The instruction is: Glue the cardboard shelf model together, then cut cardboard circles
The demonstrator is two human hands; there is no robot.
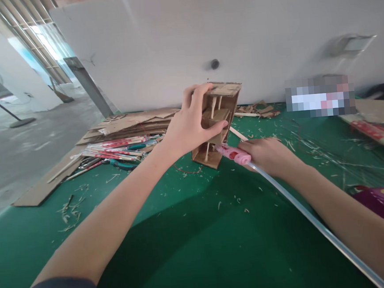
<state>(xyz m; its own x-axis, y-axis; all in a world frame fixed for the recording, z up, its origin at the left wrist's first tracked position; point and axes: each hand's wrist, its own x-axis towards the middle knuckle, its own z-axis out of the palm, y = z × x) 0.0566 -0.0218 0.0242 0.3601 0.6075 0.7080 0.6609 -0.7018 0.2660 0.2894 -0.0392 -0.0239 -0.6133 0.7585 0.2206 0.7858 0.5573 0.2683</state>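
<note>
A small cardboard structure (225, 91) with inner shelves and thin wooden sticks between them stands tilted on the green table. My left hand (190, 122) grips its left side, fingers at the top and thumb across the middle. Beside the lower part, my right hand (262, 154) is closed round a pink glue gun (235, 154), its nozzle at the lower compartment near a short stick. A long translucent glue stick (304, 213) runs from the gun's back end toward the lower right. The fingers on the gun's handle are partly hidden.
Flat cardboard sheets (127, 124) lie at the back left, with red-and-white packets (113, 152) and green-handled pliers (122, 165) before them. Wood shavings dot the green table (193, 241). A purple object (379, 204) is at the right edge. A white wall (252, 28) rises behind.
</note>
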